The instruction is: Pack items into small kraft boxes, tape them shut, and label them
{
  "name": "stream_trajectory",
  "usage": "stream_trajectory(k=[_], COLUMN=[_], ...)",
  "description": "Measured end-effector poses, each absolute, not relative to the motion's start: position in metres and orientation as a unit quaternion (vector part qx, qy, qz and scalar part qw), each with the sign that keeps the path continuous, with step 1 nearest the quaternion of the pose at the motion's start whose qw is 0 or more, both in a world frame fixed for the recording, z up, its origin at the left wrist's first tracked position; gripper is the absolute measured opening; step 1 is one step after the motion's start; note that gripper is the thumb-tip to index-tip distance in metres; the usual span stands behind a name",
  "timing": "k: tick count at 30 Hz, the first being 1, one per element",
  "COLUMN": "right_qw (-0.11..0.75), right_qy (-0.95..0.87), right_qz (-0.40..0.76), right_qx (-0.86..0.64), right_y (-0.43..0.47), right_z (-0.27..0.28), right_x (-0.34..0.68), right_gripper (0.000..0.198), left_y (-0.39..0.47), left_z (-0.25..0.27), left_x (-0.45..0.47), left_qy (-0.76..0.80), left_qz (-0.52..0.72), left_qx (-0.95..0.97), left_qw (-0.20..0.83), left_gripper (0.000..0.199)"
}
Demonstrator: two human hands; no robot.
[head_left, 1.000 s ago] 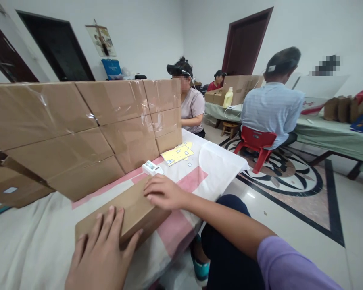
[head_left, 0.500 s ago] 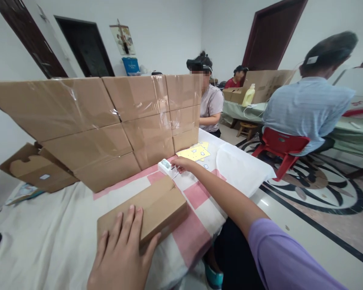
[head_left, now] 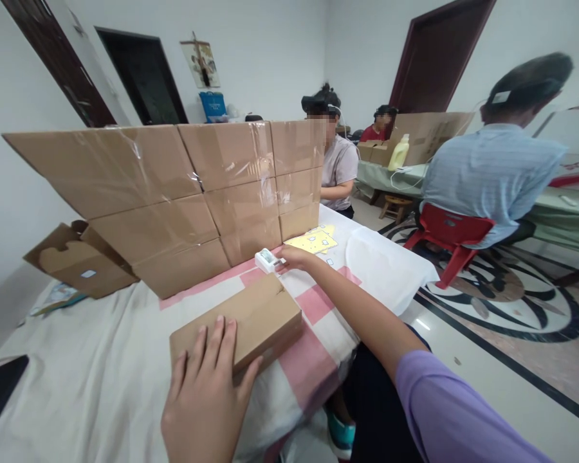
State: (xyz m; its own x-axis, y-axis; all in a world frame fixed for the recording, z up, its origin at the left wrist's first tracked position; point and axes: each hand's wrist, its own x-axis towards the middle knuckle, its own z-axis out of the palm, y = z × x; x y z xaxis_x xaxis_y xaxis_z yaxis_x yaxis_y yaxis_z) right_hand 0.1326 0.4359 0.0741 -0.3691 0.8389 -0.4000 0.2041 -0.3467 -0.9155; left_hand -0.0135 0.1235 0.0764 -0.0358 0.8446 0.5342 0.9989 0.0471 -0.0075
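A closed brown cardboard box point(head_left: 251, 312) lies flat on the cloth in front of me. My left hand point(head_left: 207, 386) rests on its near left part, fingers spread over the top and thumb along the near side. Past the box's far end, my right arm reaches out to a small white box-shaped object point(head_left: 266, 258) with a greyish-green patch on top. The bent fingers of my right hand point(head_left: 294, 257) are closed at that object's right end. Its exact kind is too small to make out, and the fingertips are partly hidden.
A tall taped cardboard wall point(head_left: 174, 199) stands behind the box. An opened carton point(head_left: 84, 260) sits at the left, a dark flat object point(head_left: 2, 392) nearer me. A yellow printed patch point(head_left: 313, 241) lies beyond my right hand. Other people sit farther back; one uses a red chair point(head_left: 451, 231).
The view has shifted slightly, so most things appear a little farther right. My left hand stays on the cardboard box, and my right hand stays at the white object.
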Motion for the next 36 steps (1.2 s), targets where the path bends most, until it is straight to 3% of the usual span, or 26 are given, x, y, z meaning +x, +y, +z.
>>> stream_trajectory(k=[18,22,30,36], right_qw=[0.358,0.312,0.139,0.163], right_qy=[-0.509,-0.517,-0.543,-0.603], right_qz=[0.637,0.603,0.560,0.512], right_qx=[-0.455,-0.521,-0.610,-0.589], right_y=[0.407,0.410,0.423,0.429], right_z=[0.041,0.044,0.056,0.052], right_x=[0.143,0.145,0.160,0.175], right_gripper=[0.014,0.009,0.014,0.017], left_y=[0.123,0.122,0.123,0.122], left_z=[0.077,0.078,0.078,0.080], left_x=[-0.014,-0.013,-0.013,-0.012], left_qy=[-0.685,-0.686,-0.686,-0.687], left_qz=[-0.178,-0.187,-0.195,-0.195], left_qx=[-0.669,-0.665,-0.666,-0.665], left_qw=[0.228,0.228,0.218,0.220], left_gripper=[0.062,0.062,0.061,0.061])
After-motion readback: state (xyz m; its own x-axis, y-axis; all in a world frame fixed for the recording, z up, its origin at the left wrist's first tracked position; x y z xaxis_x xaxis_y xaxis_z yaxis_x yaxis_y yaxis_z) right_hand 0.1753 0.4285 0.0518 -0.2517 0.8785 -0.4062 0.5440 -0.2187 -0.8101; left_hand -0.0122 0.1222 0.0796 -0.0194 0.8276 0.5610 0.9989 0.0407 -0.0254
